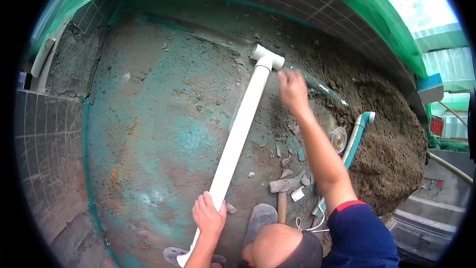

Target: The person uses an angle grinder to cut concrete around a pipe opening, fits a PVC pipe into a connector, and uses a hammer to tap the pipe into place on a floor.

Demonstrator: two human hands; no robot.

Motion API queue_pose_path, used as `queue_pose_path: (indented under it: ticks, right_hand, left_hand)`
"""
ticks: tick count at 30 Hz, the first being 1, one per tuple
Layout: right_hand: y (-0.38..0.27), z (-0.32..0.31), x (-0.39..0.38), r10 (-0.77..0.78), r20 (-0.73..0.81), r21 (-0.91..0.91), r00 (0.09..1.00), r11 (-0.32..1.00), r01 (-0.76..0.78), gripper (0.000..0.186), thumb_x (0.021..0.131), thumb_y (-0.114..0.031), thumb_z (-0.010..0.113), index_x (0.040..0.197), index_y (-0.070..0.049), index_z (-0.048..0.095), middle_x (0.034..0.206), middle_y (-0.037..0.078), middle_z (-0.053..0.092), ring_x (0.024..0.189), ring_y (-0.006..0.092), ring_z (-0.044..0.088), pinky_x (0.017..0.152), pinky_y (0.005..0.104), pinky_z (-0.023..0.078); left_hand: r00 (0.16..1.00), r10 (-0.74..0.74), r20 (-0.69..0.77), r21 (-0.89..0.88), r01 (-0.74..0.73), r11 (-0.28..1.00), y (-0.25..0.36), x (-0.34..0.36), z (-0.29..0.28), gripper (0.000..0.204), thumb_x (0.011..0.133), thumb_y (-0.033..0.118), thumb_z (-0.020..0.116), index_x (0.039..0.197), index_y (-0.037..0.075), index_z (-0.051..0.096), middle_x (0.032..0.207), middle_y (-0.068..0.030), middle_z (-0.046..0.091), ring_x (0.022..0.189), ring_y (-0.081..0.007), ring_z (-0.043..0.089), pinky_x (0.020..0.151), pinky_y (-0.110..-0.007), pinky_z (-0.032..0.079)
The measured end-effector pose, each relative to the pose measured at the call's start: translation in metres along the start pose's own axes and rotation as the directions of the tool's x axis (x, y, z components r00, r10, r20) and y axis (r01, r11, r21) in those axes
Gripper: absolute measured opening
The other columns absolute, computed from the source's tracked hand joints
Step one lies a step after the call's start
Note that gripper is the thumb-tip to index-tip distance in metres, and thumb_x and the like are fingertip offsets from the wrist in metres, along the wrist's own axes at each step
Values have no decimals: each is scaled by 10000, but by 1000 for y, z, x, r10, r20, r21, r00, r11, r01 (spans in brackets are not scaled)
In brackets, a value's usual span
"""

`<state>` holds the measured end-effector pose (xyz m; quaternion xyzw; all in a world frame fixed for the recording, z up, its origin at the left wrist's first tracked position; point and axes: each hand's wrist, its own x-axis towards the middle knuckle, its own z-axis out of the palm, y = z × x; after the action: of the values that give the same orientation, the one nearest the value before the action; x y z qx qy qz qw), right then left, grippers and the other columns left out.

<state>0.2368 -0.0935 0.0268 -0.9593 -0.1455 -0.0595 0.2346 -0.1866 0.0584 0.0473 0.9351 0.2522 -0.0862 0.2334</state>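
The left hand (209, 214) grips the white pipe (239, 131), apparently steadying it. The right hand (293, 89) curls beside the tee (266, 59), contents unclear.

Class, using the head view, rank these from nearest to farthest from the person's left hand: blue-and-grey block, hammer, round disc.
From the left hand:
1. Hammer, to its right
2. Round disc, farther up and right
3. Blue-and-grey block, at upper right

Left hand (209, 216) low, fingers (202, 203) curled; right hand (293, 90) forward, arm (321, 154) outstretched
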Motion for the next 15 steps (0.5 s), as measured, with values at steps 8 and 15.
queue_pose_path:
  ticks: [8, 15]
  right_hand:
    - [17, 46, 95, -10, 122, 104, 993, 995, -2, 447, 957, -435, 645, 1157, -56, 771, 1203, 223, 693, 1148, 404, 633, 1025, 462, 483]
    - [19, 45, 93, 57, 121, 139, 991, 988, -74, 439, 943, -449, 664, 1141, -76, 787, 1187, 223, 697, 1147, 397, 633, 1019, 458, 482]
  left_hand:
    - [994, -24, 104, -68, 31, 997, 28, 6, -57, 538, 691, 248, 844, 1094, 17, 571, 965, -163, 618, 881, -400, 623, 740, -509, 511]
    - [998, -6, 67, -152, 16, 988, 12, 34, -31, 457, 669, 221, 838, 978, 40, 556, 922, -172, 618, 847, -413, 624, 710, -520, 507]
